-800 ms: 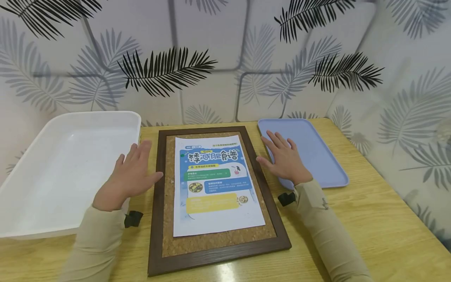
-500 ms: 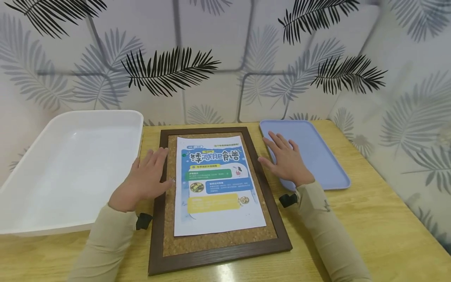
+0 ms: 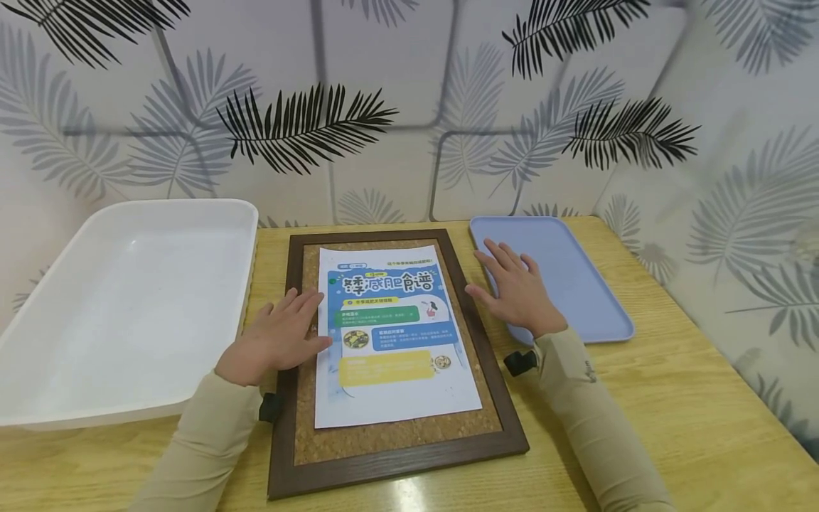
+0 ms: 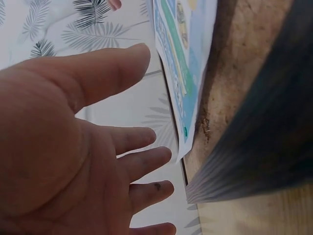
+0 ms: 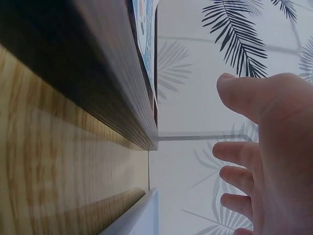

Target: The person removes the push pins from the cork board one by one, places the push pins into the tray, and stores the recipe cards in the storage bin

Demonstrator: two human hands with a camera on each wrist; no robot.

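On the wooden table point(image 3: 697, 398), centre: a printed sheet point(image 3: 397, 338) lies on a cork board point(image 3: 358, 444) bordered by a dark frame point(image 3: 409, 461); a white tray point(image 3: 141, 306) stands to the left, a blue tray point(image 3: 576, 284) to the right.
Left hand point(image 3: 275, 338): above the left side of the frame and the sheet's edge, fingers extended and parted, clasping nothing.
Right hand point(image 3: 517, 295): above the gap between frame and blue tray, fingers likewise extended and parted, nothing grasped.
Handling of the sheet: judged to call for a light touch; fingertips should meet the paper flat, since a sideways drag could shift or crease it.
Steadying of the frame: a hand set on its border, rather than on the paper, would probably serve best.
Head view: alone gives the full print and both trays, but does not settle contact beneath the left hand.
Left wrist view: palm and fingers appear clear of the sheet, whose edge seems to lift from the cork.
Right wrist view: reveals the frame's thick side and the right hand touching neither frame nor blue tray.
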